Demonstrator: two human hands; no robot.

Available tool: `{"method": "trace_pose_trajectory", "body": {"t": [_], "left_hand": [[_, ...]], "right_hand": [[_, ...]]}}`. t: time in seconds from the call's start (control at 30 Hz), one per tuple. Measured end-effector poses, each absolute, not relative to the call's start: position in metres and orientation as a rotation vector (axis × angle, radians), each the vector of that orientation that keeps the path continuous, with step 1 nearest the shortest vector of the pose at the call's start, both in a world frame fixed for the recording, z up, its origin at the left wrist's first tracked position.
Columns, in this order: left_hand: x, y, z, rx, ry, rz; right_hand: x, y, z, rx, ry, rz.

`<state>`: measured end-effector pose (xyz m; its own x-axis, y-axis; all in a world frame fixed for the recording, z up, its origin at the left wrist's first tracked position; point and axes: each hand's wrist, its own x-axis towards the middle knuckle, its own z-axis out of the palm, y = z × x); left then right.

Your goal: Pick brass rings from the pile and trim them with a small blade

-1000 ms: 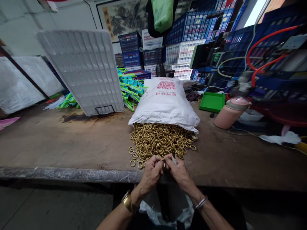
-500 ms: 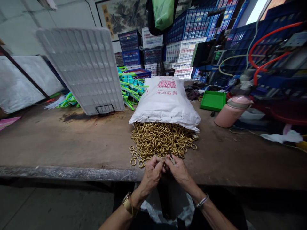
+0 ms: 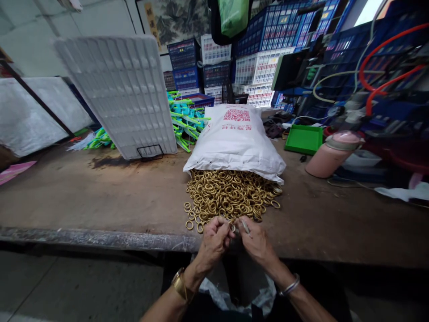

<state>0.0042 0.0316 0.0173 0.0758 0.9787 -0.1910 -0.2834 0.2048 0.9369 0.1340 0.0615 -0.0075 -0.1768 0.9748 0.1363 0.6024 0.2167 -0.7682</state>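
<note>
A heap of brass-coloured rings (image 3: 229, 196) spills from the open mouth of a white sack (image 3: 236, 136) lying on the brown workbench (image 3: 100, 197). My left hand (image 3: 216, 239) and my right hand (image 3: 256, 241) meet at the bench's front edge, just below the heap. The fingers of my left hand pinch a ring. My right hand is closed round a small thin tool (image 3: 245, 226) whose tip shows above the fingers. A gold watch sits on my left wrist, a silver bangle on my right.
A white plastic grid tray (image 3: 124, 94) leans upright at the back left, beside green and blue plastic parts (image 3: 186, 120). At the right are a green tray (image 3: 303, 139), a pink flask (image 3: 331, 154), hoses and stacked crates (image 3: 258, 67). A plastic bag (image 3: 234, 295) hangs under the bench edge.
Both hands stay together at the bench edge, fingers working slightly. The view has shifted a little, so everything sits slightly higher and to the right.
</note>
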Motion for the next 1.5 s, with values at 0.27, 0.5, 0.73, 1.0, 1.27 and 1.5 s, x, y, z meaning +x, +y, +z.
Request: {"method": "trace_pose_trajectory", "body": {"t": [0.27, 0.5, 0.73, 1.0, 1.27, 1.5], "left_hand": [[0.004, 0.033, 0.013, 0.966, 1.125, 1.212], [0.002, 0.023, 0.03, 0.961, 1.105, 1.231], [-0.002, 0.028, 0.032, 0.676, 0.912, 1.214], [-0.004, 0.03, 0.026, 0.615, 0.93, 1.157], [-0.007, 0.028, 0.016, 0.592, 0.961, 1.127], [-0.006, 0.025, 0.011, 0.584, 0.941, 1.159]], "right_hand": [[0.131, 0.053, -0.008, -1.573, -2.231, 0.447], [0.143, 0.062, -0.002, -1.704, -2.189, 0.411], [0.135, 0.07, 0.001, -1.515, -1.779, 0.799], [0.109, 0.061, 0.006, -1.098, -1.415, 1.715], [0.12, 0.067, -0.001, -1.258, -1.596, 1.17], [0.118, 0.063, 0.003, -1.318, -1.664, 0.913]]}}
